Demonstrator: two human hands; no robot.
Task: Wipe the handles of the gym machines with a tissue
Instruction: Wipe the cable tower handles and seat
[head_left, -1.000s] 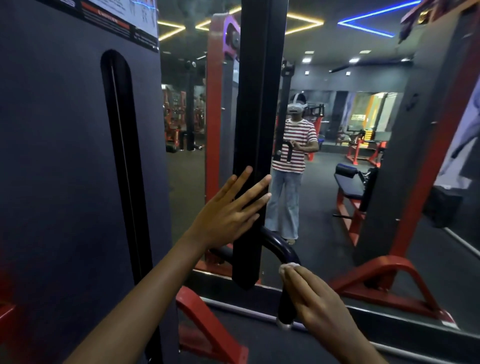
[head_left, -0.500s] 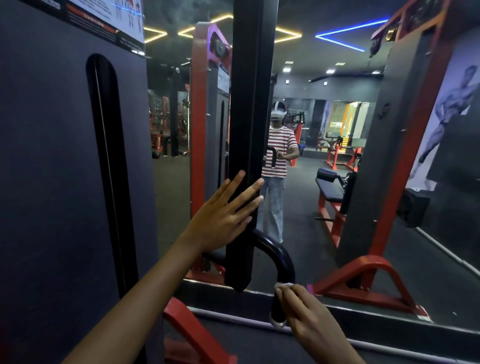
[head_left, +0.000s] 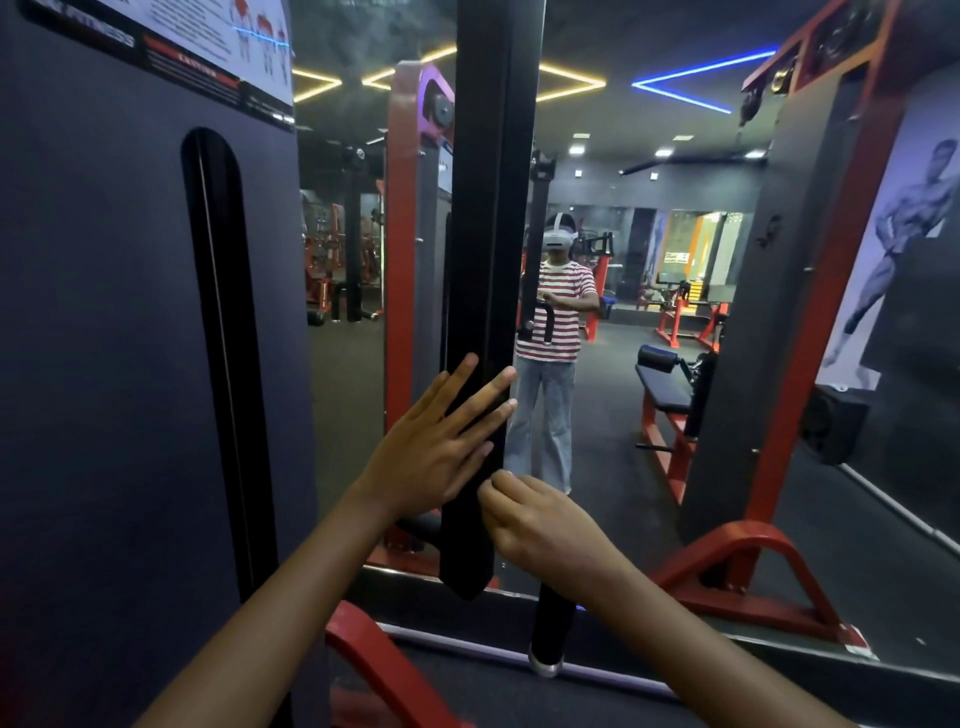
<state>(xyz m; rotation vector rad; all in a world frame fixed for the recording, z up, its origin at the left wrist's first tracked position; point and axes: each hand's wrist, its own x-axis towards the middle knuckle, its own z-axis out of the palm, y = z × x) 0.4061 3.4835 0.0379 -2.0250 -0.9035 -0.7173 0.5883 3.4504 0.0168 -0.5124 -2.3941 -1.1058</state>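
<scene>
Black upright bar, steadied by the flat, straight-fingered left hand. At five o'clock, the right hand curls over the curved handle; the tissue is hidden, so loss of contact could go unnoticed.

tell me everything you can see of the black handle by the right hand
The handle is a black, rubbery-looking bar hanging upright beside the black upright post, ending in a silver cap at the bottom. Its upper part is hidden behind the right hand, whose fingers curl at its top. The tissue cannot be made out.
</scene>
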